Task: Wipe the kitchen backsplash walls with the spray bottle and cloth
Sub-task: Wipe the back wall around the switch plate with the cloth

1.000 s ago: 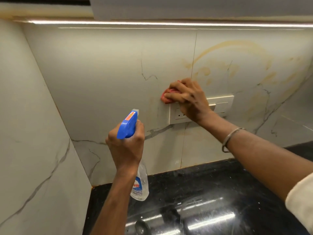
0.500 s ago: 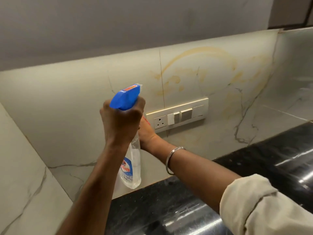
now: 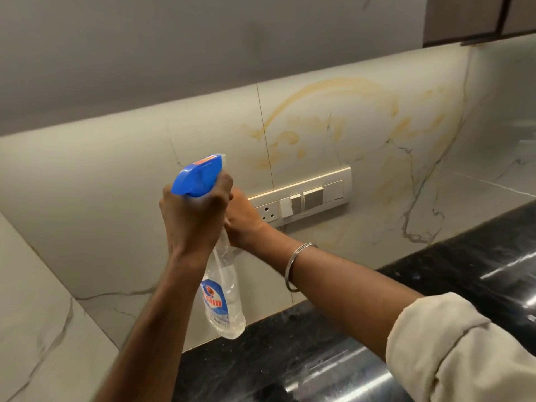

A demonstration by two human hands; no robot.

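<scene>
My left hand (image 3: 193,217) grips the neck of a clear spray bottle (image 3: 224,300) with a blue trigger head, held upright in front of the marble backsplash (image 3: 362,126). The nozzle faces the wall. Just behind it, my right hand (image 3: 244,223) is pressed against the wall at the left end of the switch panel (image 3: 307,195). Its fingers and the red cloth are hidden behind my left hand and the bottle. Yellow-brown streaks mark the backsplash above and to the right of the panel.
A glossy black countertop (image 3: 464,274) runs along the foot of the wall. A grey upper cabinet (image 3: 203,53) overhangs the backsplash. A second marble wall (image 3: 34,329) meets it in a corner at the left. A metal bangle (image 3: 293,268) sits on my right wrist.
My right hand has slid down and left from above the switch panel to its left end, behind the bottle. The bottle has risen, and my view has shifted right.
</scene>
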